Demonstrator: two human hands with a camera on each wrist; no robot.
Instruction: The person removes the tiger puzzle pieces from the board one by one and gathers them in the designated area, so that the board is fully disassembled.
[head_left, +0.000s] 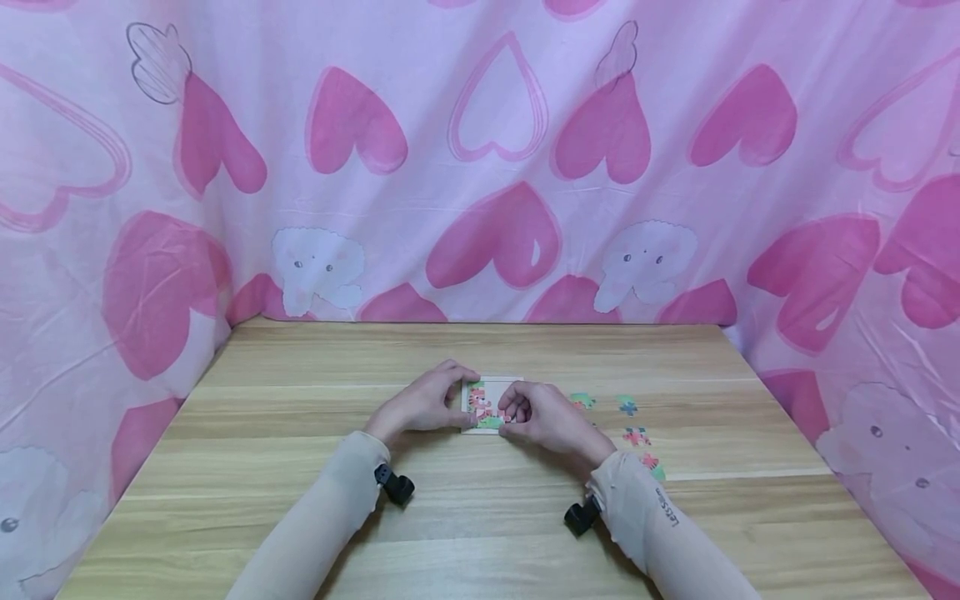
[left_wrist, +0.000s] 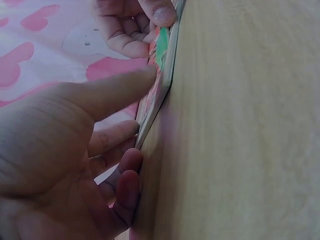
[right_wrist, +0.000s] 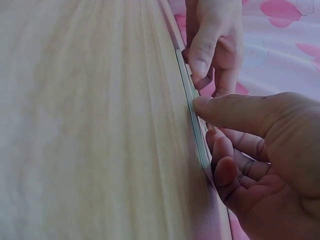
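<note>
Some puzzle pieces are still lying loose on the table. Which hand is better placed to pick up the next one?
Probably the right hand. The loose pieces all lie on its side of the puzzle board, close by. The left hand grips the board's far edge and would have to cross over it.

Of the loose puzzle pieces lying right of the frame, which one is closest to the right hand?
The green loose piece, lying just beside the right hand at the puzzle frame. The other loose pieces lie farther right on the table.
</note>
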